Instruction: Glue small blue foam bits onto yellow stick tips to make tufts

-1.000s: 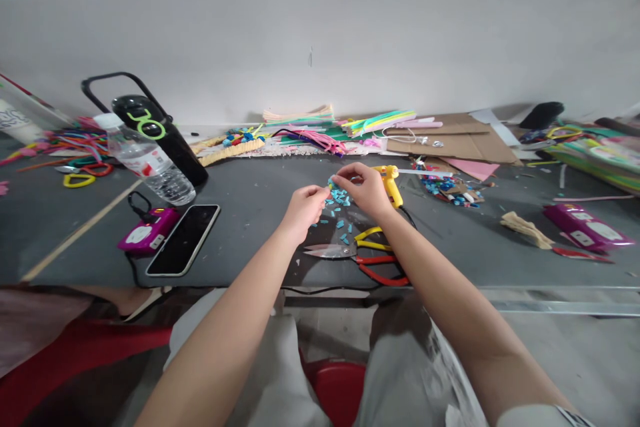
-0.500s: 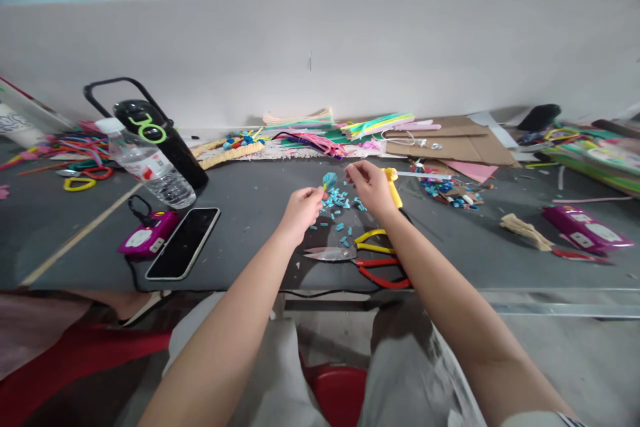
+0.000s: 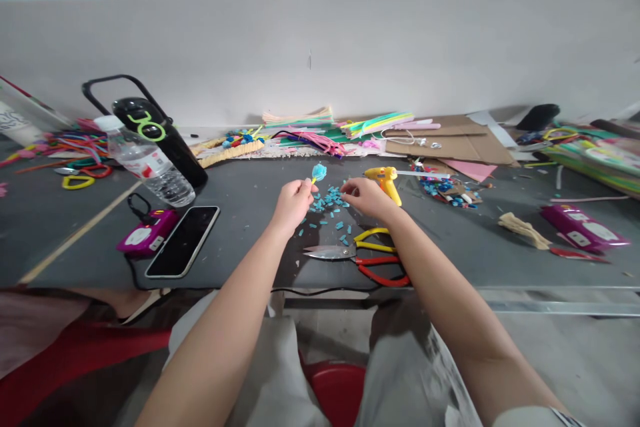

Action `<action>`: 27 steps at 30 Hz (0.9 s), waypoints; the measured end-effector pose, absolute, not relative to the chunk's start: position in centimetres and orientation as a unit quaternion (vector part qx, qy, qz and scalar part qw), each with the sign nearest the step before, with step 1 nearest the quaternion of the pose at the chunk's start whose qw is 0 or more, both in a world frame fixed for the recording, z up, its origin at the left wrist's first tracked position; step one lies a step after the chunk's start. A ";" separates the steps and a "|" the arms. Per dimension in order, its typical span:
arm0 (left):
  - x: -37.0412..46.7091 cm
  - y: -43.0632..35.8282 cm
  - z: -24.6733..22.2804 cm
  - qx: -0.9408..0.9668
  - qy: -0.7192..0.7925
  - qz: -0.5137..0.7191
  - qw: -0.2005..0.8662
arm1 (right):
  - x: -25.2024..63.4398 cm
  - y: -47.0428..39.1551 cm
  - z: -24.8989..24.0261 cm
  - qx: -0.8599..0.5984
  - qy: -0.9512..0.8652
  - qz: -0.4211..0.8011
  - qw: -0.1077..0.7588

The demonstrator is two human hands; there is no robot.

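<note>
My left hand point(image 3: 294, 205) is closed in a pinch on the yellow stem of a small blue flower-like piece point(image 3: 319, 172), whose fluffy blue head points up and away from me. My right hand point(image 3: 369, 197) is over the right edge of a scatter of small blue cut pieces point(image 3: 329, 200), fingers curled and fingertips together at the pieces. Whether a piece is between them is too small to tell. Just beyond my right hand stands a yellow glue gun point(image 3: 384, 180) with a whitish stick in its back. Scissors point(image 3: 333, 252) with yellow and red handles lie below the pieces.
At left are a phone point(image 3: 184, 243), a purple power block point(image 3: 147, 237), a water bottle point(image 3: 153, 167) and a black flask point(image 3: 175, 153). Colourful strips point(image 3: 310, 140) and cardboard point(image 3: 450, 140) line the wall. Another purple block point(image 3: 583, 227) is at right. A person's leg shows at lower left.
My left hand has moved slightly left, and the blue head now shows higher above it. My right hand has lowered toward the blue pieces, uncovering more of the glue gun.
</note>
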State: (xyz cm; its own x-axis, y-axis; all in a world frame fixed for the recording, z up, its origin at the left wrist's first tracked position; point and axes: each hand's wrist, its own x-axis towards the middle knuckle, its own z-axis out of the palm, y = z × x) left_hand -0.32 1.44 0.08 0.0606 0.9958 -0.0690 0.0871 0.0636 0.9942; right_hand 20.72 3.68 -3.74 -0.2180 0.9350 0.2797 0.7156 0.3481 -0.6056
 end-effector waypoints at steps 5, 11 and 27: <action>-0.7 1.7 -0.1 0.540 0.525 0.449 0.481 | 20.8 3.8 -4.1 -0.541 -0.774 0.170 0.284; -0.8 1.9 -0.4 0.574 0.525 0.442 0.446 | 19.9 3.6 -4.3 -0.542 -0.783 0.156 0.261; -1.2 2.8 -1.0 0.603 0.525 0.447 0.402 | 18.0 4.1 -4.7 -0.478 -0.822 0.131 0.280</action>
